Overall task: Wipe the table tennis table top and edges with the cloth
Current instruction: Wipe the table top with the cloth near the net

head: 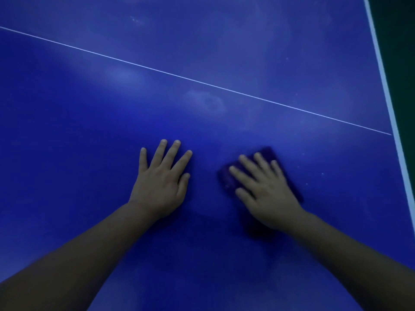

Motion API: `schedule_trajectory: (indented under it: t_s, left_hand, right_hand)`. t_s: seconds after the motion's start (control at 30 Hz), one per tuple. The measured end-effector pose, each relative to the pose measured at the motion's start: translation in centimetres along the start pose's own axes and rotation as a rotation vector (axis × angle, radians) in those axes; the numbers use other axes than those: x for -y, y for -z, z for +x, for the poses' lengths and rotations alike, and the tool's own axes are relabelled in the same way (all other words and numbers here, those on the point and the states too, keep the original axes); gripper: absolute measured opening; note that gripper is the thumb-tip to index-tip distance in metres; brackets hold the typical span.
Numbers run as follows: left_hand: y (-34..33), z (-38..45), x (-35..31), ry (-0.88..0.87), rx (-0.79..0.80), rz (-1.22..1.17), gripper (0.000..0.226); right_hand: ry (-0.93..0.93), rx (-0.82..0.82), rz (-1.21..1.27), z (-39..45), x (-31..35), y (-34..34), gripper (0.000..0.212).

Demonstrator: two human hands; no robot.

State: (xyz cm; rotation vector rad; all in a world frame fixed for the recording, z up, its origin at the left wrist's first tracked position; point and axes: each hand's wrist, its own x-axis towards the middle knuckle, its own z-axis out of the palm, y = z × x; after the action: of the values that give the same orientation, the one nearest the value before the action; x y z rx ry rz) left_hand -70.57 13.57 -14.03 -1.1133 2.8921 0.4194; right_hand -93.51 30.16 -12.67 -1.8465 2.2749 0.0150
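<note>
I have my right hand point(263, 189) spread flat on the cloth point(226, 180), pressing it to the tabletop point(89, 122) short of the right edge. My left hand point(162, 180) rests spread beside it. Pale smudges point(208, 102) beyond suggest much remains; the white edge band point(390, 108) looks untouched. Nothing blocks the way.

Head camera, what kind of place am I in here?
Probably an indoor sports or games room: a blue table tennis table with a thin white centre line, a white edge band, and dark green floor beyond.
</note>
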Motion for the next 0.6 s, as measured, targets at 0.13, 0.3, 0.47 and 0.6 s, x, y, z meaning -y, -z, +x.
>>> schedule_trajectory:
  t_s: [0.13,0.3,0.47,0.6]
  left_hand:
    - [-0.1,0.0,-0.1,0.001,-0.004,0.012,0.059]
    - [-0.1,0.3,-0.3,0.007,0.001,0.043,0.060]
    - [0.0,1.0,-0.3,0.012,0.013,0.053,0.060]
    - [0.3,2.3,-0.6,0.015,0.030,0.052,0.063]
  right_hand:
    - [-0.507,-0.064,0.134,9.2,-4.0,2.1,0.057]
    - [-0.330,-0.080,0.092,13.1,1.5,2.2,0.057]
    - [-0.076,-0.001,0.027,4.9,-1.0,1.4,0.062]
    - [-0.534,-0.041,0.161,13.7,-5.8,3.5,0.057]
